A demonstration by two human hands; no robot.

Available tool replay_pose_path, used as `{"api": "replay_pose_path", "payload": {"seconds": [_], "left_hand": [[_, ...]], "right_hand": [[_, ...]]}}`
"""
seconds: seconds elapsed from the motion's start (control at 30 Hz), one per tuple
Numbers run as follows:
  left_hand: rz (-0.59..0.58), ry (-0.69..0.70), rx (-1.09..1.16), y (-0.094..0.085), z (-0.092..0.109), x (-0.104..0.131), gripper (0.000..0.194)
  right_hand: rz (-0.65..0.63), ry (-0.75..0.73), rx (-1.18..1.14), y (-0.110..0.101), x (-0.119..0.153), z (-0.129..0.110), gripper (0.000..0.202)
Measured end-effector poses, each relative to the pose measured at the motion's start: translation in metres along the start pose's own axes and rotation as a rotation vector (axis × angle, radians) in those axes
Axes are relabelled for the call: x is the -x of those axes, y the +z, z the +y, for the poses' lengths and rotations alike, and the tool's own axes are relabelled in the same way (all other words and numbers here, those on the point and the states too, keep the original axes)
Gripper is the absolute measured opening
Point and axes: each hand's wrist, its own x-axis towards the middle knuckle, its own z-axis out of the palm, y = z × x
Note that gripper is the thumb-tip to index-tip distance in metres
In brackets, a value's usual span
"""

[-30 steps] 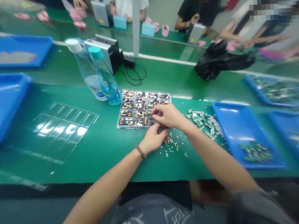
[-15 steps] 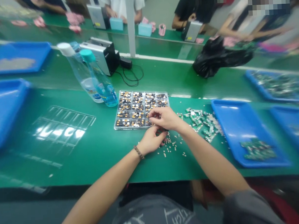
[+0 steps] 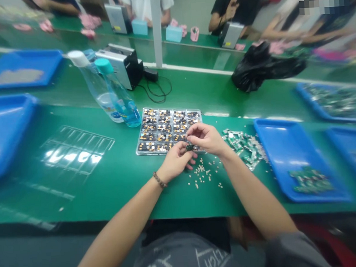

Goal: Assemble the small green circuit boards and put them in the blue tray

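Between thumb and fingers, my left hand (image 3: pixel 177 159) holds a small dark green circuit board (image 3: pixel 189 148). Just above it, my right hand (image 3: pixel 206 138) is pinched at the board's upper end; whatever tiny thing it may grip is too small to make out. Both hands hover over the lower right part of a clear compartment tray (image 3: pixel 140 153) filled with small black, orange and silver components. Tiny pale pieces (image 3: pixel 201 170) lie scattered on the green table below my hands. A heap of green circuit boards (image 3: pixel 242 146) lies right of my right hand.
A blue tray (image 3: pixel 280 144) with circuit boards stands at the right. Two bottles (image 3: pixel 120 100) stand behind the left side, near a metal box (image 3: pixel 122 65) with a cable. A clear plastic lid (image 3: pixel 75 151) lies left. A black bag (image 3: pixel 260 69) sits at the back; co-workers sit beyond.
My hands have drawn slightly apart, so the green board in my left hand now shows. My right hand has shifted a little right and up; my left moved slightly left.
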Motion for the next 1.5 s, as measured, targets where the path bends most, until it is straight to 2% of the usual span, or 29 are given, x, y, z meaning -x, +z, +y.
{"api": "replay_pose_path", "payload": {"seconds": [0.17, 0.37, 0.57, 0.77, 1.0, 1.33, 1.5], "left_hand": [[0.017, 0.061, 0.169, -0.003, 0.001, -0.003, 0.043], [0.146, 0.105, 0.204, -0.006, -0.003, -0.007, 0.038], [0.175, 0.117, 0.148, -0.003, -0.01, -0.01, 0.034], [0.16, 0.137, 0.108, -0.006, -0.014, -0.012, 0.034], [0.152, 0.124, 0.055, -0.005, -0.012, -0.01, 0.037], [0.135, 0.118, 0.031, -0.003, -0.01, -0.008, 0.038], [0.106, 0.113, 0.09, -0.001, -0.007, -0.008, 0.043]], "right_hand": [[0.165, 0.017, 0.038, -0.007, 0.018, 0.004, 0.017], [0.268, 0.025, 0.009, 0.013, 0.049, 0.013, 0.02], [0.231, 0.045, -0.056, 0.027, 0.055, 0.025, 0.019], [0.247, -0.054, 0.108, 0.026, 0.057, 0.025, 0.014], [0.224, -0.088, 0.215, 0.023, 0.057, 0.024, 0.014], [0.228, -0.149, 0.261, 0.022, 0.058, 0.027, 0.013], [0.25, -0.154, 0.258, 0.023, 0.059, 0.029, 0.012]]}}
